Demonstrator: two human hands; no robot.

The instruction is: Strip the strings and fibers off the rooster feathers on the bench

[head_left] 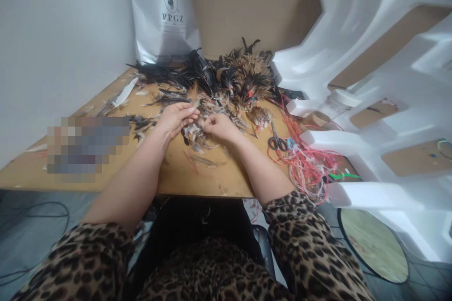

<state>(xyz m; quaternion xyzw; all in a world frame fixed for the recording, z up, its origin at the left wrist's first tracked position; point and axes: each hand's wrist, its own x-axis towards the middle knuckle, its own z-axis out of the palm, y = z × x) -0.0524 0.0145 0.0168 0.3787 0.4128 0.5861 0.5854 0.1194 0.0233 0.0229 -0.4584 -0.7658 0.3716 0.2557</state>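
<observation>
Over a pile of loose feathers [194, 134] on the table, both hands work close together. My left hand [174, 118] is closed in a pinch, thumb against fingers, and a thin brown feather [194, 93] stands up at its fingertips. A short way to the right, my right hand [221, 126] has its fingers curled in a pinch, and what lies between them is too small to make out. Behind the hands lie bunches of black feathers [201, 70] and a large brown feather bunch [252, 68]. A small tied feather bunch [260, 117] rests right of my right hand.
Black-handled scissors [278, 143] lie at the right beside a tangle of pink and red string [310, 164]. White foam packing [374, 141] stands along the right edge. A silvery bag [165, 23] stands at the back. A blurred-out object [88, 148] lies at the left.
</observation>
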